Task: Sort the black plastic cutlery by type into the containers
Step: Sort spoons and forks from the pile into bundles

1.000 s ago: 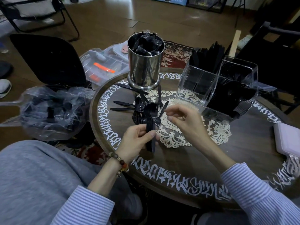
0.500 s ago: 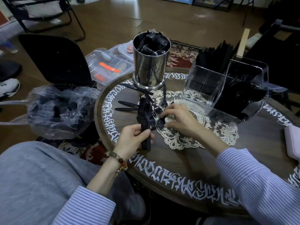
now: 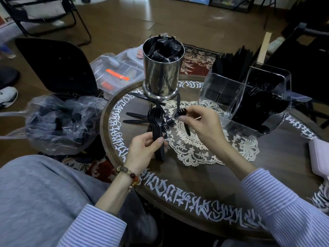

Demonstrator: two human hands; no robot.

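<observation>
Your left hand point(image 3: 145, 148) grips a stack of forks point(image 3: 156, 127), fingers and thumb curled round the handles, tines pointing far and fanned slightly above your fist. The stack stands over the near-left part of the round table point(image 3: 204, 179), just left of the lace doily point(image 3: 194, 148).

Your right hand point(image 3: 204, 125) pinches a single fork point(image 3: 183, 118) between thumb and fingertips; its tines point left and far, its handle slants down toward the doily. That fork hangs just right of the stack, apart from it.

Loose forks point(image 3: 168, 122) lie on the table between your two hands, a few tine heads showing on the doily's left edge. Two more black handles point(image 3: 134, 118) lie flat to the left of the stack. Another black piece point(image 3: 140, 96) lies at the foot of the metal canister.

Metal canister point(image 3: 162, 72) stands at the far side of the table, stuffed with crumpled black plastic wrappers. Clear divided organiser point(image 3: 249, 97) sits far right, tilted, black cutlery filling its right compartment and upright black pieces at its far side; which type sits where, you cannot tell.

Off the table to the left: clear plastic bag point(image 3: 60, 123) with dark contents, and a clear lidded box point(image 3: 117, 73) holding something orange.
</observation>
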